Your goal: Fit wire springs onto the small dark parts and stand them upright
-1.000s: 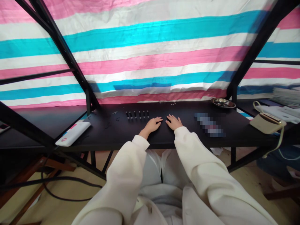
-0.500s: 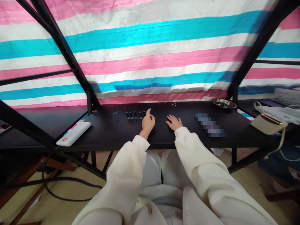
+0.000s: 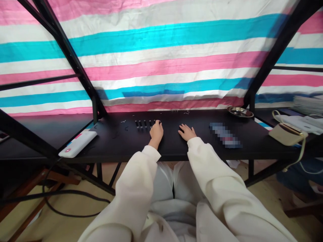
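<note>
Several small black cylinders (image 3: 140, 124) with pale ends stand in a row on the black table (image 3: 111, 148). At the right end of that row, my left hand (image 3: 156, 131) is closed in a pinch. A dark tip shows at its fingertips and looks like one more of these cylinders; most of it is hidden by the fingers. My right hand (image 3: 187, 132) lies palm down on the table with its fingers spread, holding nothing.
A white box-shaped device (image 3: 78, 144) lies at the left. Right of my hands are a pixelated flat object (image 3: 225, 135), a shiny metal dish (image 3: 240, 112) and a beige bag (image 3: 287, 133). Thin white scraps (image 3: 186, 112) lie along the back edge. Black metal posts (image 3: 94, 109) frame the table.
My left hand has moved slightly, and its extended index finger has bent in, so the fingers now close at the row's right end. The right hand stays flat in place.
</note>
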The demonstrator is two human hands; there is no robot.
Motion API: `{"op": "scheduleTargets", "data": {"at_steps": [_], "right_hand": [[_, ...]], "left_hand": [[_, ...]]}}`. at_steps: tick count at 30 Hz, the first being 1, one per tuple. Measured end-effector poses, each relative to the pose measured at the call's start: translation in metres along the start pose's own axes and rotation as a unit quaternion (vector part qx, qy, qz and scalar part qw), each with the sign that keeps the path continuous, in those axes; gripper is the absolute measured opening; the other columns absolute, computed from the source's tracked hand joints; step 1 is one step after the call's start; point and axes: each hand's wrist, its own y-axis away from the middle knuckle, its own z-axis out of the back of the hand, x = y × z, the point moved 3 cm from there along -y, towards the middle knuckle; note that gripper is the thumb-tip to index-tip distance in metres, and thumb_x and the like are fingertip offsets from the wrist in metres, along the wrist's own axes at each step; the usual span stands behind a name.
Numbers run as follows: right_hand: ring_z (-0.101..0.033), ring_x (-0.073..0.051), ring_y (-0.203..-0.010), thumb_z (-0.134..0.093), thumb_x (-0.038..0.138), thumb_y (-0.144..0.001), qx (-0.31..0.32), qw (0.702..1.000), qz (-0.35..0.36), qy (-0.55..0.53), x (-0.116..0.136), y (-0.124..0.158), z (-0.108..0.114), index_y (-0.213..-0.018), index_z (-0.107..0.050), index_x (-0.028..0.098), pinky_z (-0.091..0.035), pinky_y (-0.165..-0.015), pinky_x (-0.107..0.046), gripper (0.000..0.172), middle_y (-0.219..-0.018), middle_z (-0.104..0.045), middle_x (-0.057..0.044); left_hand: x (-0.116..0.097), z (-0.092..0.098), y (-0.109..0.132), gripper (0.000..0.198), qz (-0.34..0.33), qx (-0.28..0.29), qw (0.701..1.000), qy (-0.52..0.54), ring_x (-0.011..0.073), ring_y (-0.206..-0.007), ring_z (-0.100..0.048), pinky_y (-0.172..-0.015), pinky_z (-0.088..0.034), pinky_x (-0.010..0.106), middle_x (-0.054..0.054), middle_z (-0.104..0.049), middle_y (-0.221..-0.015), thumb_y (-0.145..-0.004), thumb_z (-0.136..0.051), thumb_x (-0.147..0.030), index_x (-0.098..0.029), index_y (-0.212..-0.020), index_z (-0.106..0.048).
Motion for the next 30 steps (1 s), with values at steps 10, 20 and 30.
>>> {"op": "scheduleTargets", "data": {"at_steps": [10,20,30], "right_hand": [[-0.062,-0.014,-0.09,-0.042,0.032,-0.087,-0.024,0.926,0.074,-0.37,0.022,-0.012,0.001,-0.112,-0.053,0.015,-0.045,-0.087,-0.032,0.033,-0.098,-0.066,-0.009],[-0.048,-0.007,-0.045,-0.063,0.041,-0.066,-0.077,0.782,0.02,-0.618,0.034,-0.033,-0.003,-0.071,-0.055,0.016,-0.04,-0.047,-0.021,0.027,-0.053,-0.053,0.004],[-0.045,-0.008,-0.044,-0.065,0.045,-0.061,-0.11,0.787,0.051,-0.605,0.026,-0.032,-0.01,-0.069,-0.056,0.017,-0.038,-0.047,-0.023,0.03,-0.05,-0.052,0.004]], "left_hand": [[-0.01,-0.02,-0.001,0.024,-0.032,0.177,0.918,0.354,0.0071,-0.042,-0.054,-0.039,-0.033,0.019,0.011,-0.067,-0.093,-0.082,-0.049,-0.031,-0.014,-0.099,-0.05],[-0.007,-0.02,-0.003,0.027,-0.013,0.171,0.902,0.396,0.0054,-0.039,-0.052,-0.033,-0.026,0.016,0.008,-0.067,-0.083,-0.078,-0.055,-0.033,-0.012,-0.095,-0.054],[-0.01,-0.013,0.006,0.019,-0.138,0.088,0.967,0.197,0.007,-0.047,-0.05,-0.048,-0.038,0.02,0.0,-0.063,-0.071,-0.084,-0.045,-0.035,-0.019,-0.087,-0.055]]}}
